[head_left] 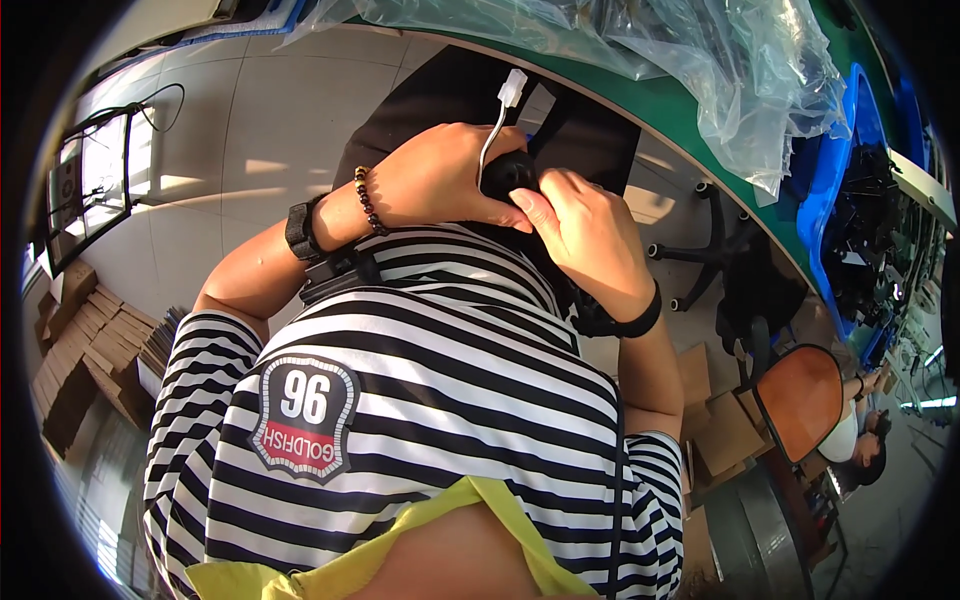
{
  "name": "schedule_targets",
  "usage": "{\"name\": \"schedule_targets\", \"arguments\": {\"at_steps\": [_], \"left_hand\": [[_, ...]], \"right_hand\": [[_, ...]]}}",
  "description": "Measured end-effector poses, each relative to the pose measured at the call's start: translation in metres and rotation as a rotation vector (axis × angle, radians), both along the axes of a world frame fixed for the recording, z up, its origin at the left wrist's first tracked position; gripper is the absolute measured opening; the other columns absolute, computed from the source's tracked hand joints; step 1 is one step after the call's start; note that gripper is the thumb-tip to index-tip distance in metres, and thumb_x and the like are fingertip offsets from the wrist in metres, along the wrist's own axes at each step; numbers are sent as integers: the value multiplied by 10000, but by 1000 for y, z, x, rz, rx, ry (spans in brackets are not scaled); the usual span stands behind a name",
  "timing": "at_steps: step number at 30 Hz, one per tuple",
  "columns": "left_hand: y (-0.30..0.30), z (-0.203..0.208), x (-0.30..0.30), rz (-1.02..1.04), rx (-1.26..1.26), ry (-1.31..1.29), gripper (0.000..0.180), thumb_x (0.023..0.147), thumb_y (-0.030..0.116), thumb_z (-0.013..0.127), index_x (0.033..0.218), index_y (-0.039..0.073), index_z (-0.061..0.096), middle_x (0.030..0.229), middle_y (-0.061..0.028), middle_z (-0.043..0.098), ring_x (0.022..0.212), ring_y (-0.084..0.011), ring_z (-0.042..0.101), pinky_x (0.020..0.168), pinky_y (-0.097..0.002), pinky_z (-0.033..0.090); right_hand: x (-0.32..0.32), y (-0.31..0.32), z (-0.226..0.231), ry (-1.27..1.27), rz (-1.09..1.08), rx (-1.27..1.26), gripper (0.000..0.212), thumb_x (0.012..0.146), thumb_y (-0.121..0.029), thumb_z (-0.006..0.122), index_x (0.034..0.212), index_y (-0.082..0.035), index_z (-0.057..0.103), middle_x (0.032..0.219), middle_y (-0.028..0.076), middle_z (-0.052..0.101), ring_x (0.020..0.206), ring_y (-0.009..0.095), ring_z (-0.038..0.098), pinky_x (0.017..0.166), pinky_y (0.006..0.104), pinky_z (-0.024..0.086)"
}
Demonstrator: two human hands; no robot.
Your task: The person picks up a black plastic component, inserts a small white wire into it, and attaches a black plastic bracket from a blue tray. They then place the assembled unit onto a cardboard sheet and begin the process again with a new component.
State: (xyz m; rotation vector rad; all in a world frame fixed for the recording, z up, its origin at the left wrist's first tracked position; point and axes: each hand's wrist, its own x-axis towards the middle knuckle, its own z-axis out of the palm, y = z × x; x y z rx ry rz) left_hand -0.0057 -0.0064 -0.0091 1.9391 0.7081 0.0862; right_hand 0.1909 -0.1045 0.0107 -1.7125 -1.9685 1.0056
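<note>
Both hands meet over my lap around a small black rounded part [508,175] with a smooth, domed face. Curled about its left side, my left hand [440,178] grips it. A thin cable [490,143] rises from between that hand and the part, ending in a white plug connector [513,88]. My right hand [592,225] is closed at the part's right side, thumb and fingers pressed together against it. Whether something small is pinched in those fingertips cannot be made out.
A green-topped table [690,125] curves past in front, with clear plastic bags [720,60] on it. To the right stands a blue bin [850,190] of black parts. A wheeled chair base [710,245], an orange chair [800,400] and cardboard boxes [725,430] lie beyond; a person sits far right.
</note>
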Motion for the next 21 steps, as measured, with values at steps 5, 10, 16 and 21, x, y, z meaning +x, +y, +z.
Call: {"name": "schedule_targets", "arguments": {"at_steps": [5,10,16,21], "left_hand": [[2,2,-2,37,-79,-44,615,709,366,888,1131,7,623,959,-171,700,879,-361,680,780,-388,527],[2,2,0,97,7,-39,565,722,323,873,1130,30,616,949,-149,702,849,-341,686,757,-378,530],[2,2,0,102,33,-46,542,728,302,859,1137,46,612,956,-149,697,855,-341,683,753,-378,529],[-2,-4,-1,107,44,-101,533,735,289,847,1141,41,607,968,-152,690,861,-349,678,748,-381,526]], "right_hand": [[3,4,6,7,67,132,316,1034,-240,575,831,-2,533,720,179,573,650,409,585,565,446,448],[-5,2,-4,97,-62,-55,279,1030,-247,583,897,-6,536,773,173,595,668,404,599,577,446,464],[-7,6,-4,-86,-129,178,264,1028,-249,589,937,-3,560,776,172,618,672,395,611,576,447,473],[-8,9,-14,38,-61,289,281,1027,-273,595,986,5,586,778,176,635,679,392,622,593,454,478]]}}
